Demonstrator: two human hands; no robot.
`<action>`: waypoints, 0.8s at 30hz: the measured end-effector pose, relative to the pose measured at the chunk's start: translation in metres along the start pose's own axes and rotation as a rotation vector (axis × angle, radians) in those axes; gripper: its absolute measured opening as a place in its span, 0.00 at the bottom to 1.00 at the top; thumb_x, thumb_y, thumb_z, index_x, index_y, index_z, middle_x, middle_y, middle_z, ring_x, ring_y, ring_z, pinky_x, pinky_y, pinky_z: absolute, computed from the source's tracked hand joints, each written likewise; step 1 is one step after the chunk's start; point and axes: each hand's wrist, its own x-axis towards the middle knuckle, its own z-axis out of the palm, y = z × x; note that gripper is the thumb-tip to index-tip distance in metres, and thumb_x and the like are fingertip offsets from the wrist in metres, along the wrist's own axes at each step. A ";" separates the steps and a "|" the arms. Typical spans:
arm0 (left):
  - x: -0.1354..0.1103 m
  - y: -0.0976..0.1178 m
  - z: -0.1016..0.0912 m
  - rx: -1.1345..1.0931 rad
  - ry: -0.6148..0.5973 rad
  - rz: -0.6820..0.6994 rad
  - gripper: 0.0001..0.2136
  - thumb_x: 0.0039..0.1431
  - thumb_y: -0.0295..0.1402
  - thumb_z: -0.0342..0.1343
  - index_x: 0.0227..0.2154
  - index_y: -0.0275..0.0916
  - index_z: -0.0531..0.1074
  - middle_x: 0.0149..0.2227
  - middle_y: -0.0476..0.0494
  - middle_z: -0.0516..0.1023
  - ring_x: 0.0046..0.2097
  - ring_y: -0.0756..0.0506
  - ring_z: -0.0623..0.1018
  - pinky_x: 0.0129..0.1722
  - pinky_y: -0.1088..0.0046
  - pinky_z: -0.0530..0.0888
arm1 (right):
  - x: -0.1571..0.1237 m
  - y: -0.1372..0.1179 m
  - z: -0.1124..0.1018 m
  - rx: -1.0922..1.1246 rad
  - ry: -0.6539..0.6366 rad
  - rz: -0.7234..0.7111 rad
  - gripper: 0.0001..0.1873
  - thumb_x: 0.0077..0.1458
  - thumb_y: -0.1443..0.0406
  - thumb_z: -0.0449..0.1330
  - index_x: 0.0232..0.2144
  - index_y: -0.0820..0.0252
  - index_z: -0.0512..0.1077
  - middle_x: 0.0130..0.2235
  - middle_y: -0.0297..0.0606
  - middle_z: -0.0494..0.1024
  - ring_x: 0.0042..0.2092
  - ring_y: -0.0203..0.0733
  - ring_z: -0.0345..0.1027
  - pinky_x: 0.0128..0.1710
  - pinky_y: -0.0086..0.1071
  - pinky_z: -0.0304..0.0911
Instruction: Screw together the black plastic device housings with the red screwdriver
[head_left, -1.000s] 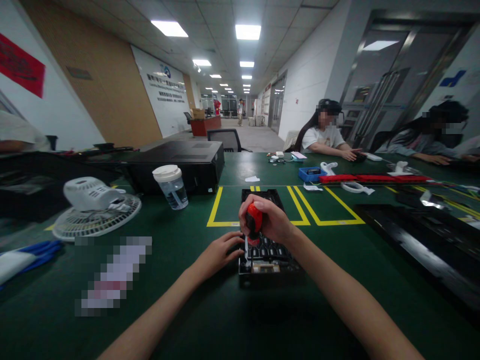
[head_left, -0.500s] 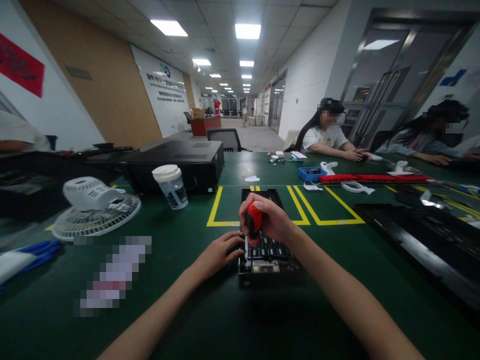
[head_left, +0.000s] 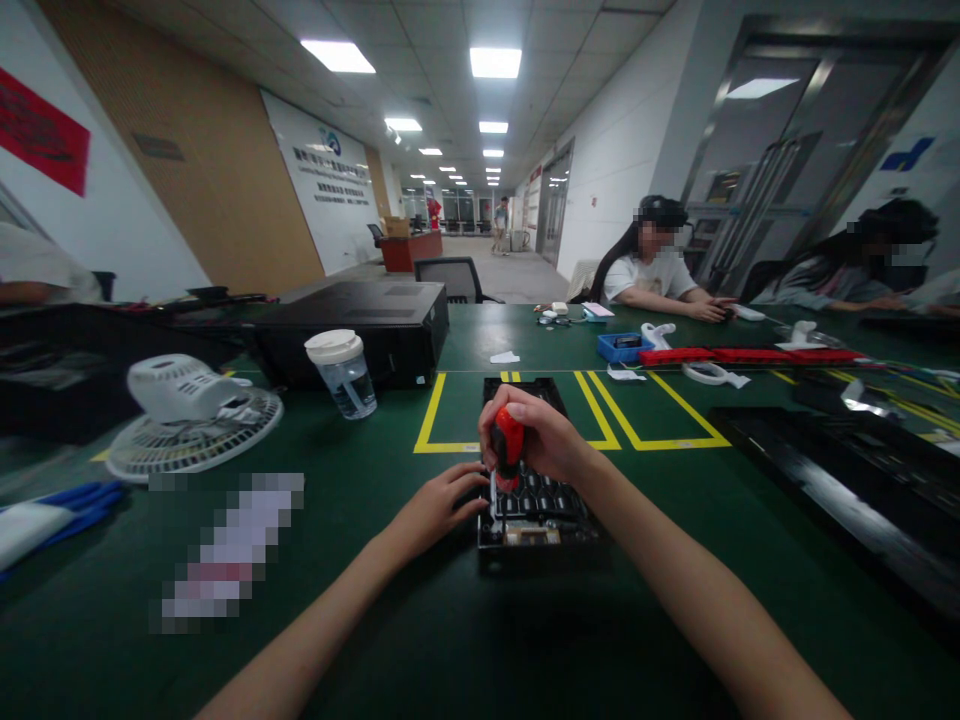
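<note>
A screwdriver (head_left: 509,447) with a red and black handle is gripped in my right hand (head_left: 541,432). It stands nearly upright, its shaft pointing down at the left front part of a black open unit (head_left: 571,548). Rows of dark rounded cells and a small board show inside that unit, which lies on the green table in front of me. Fingers apart, my left hand (head_left: 444,505) rests against the unit's left edge. My right hand covers part of the unit's middle, and I cannot make out what the screwdriver's tip touches.
At the left are a white fan (head_left: 184,415), blue-and-white gloves (head_left: 64,518), a lidded cup (head_left: 343,375) and a large black case (head_left: 360,325). A long black panel (head_left: 817,500) lies at the right. Farther back are a blue tray (head_left: 622,346) and a seated person (head_left: 656,270).
My hands and the screwdriver stay almost in place over the black unit. In the background, a walking person has shifted slightly to the right.
</note>
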 end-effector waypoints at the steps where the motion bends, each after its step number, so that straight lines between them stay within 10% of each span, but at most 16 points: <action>1: 0.000 0.000 0.000 -0.002 -0.002 0.001 0.13 0.57 0.36 0.50 0.45 0.44 0.67 0.51 0.46 0.67 0.49 0.46 0.70 0.49 0.67 0.70 | 0.000 0.000 0.000 0.002 0.001 -0.001 0.09 0.54 0.61 0.49 0.31 0.63 0.62 0.28 0.36 0.70 0.25 0.36 0.65 0.26 0.31 0.61; 24: 0.000 -0.001 0.003 0.028 -0.002 -0.009 0.13 0.57 0.37 0.49 0.45 0.44 0.67 0.53 0.45 0.65 0.51 0.45 0.69 0.50 0.65 0.68 | -0.001 -0.001 -0.004 -0.030 0.016 0.004 0.06 0.56 0.63 0.49 0.31 0.61 0.59 0.29 0.34 0.69 0.26 0.35 0.66 0.28 0.32 0.65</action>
